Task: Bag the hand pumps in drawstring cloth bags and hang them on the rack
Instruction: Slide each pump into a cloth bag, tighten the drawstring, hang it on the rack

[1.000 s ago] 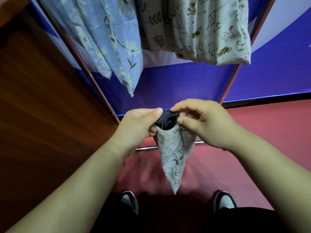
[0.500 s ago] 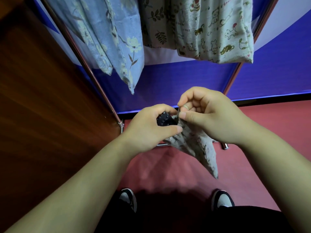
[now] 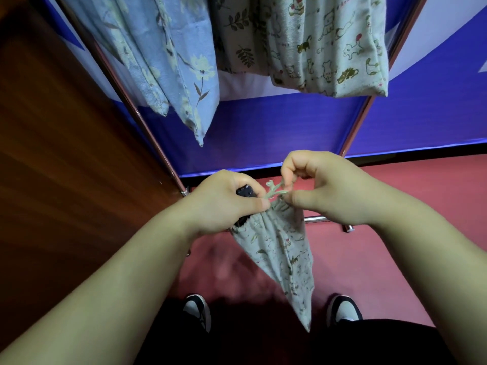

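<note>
Two hands meet near the middle of the view. The left hand [image 3: 224, 204] is curled round one dark hand pump [image 3: 245, 192] and the gathered mouth of one small printed cloth bag [image 3: 279, 248]. The right hand [image 3: 329, 188], at three o'clock from it, pinches the drawstring [image 3: 275, 189] between thumb and forefinger, its other fingers tucked in.

Only two dark patches of the pump show, one above the left thumb and one under the palm at the bag's mouth, so its shape is hard to make out, and how far it sits inside the bag cannot be told. The bag hangs slack toward five o'clock, its pointed corner ending between two shoes [image 3: 197, 310] (black and white, partly lost in shadow).

Three prints hang on the rack [image 3: 137, 111] overhead: blue floral cloth [image 3: 184, 75] at eleven o'clock, a leaf-print bag [image 3: 237, 43] at twelve, and an animal-print bag [image 3: 329, 48] at one. All their tops are cut off by the frame — whether the blue cloth is one bag or two is unclear. Two slanted rack poles are visible, and their upper ends are cut off as well.
</note>
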Tool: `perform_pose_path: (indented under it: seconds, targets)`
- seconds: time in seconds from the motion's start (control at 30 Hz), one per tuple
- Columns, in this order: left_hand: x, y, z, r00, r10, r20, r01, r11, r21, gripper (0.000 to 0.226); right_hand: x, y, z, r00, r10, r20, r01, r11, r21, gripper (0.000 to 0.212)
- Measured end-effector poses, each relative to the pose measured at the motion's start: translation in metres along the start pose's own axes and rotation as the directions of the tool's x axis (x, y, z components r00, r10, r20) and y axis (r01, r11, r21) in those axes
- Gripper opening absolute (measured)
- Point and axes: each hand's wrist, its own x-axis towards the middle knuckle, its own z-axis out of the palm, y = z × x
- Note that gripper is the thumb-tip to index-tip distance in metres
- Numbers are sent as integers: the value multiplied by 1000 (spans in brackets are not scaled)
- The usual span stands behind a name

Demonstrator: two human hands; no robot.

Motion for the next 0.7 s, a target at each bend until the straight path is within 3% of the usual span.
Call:
perform_pose_path:
  seconds: [0.13, 0.27, 0.47, 0.7]
  targets:
    - [1, 10, 5, 996, -77, 40, 69, 983, 171, 38, -1, 0, 8, 999, -39, 18, 40, 999, -22, 25]
    - [5, 17, 10, 996, 13, -88, 14, 953, 303, 41, 0, -3, 4, 996, -60, -66, 59, 998, -30, 27]
    - [10, 16, 9, 991, 110, -82, -85, 960, 266, 29, 0, 4, -6, 994, -44, -103, 41, 998, -37, 27]
    - [17, 15, 12, 986, 100, -134, -80, 986, 143, 25, -2, 13, -11, 992, 75, -103, -68, 995, 69, 27]
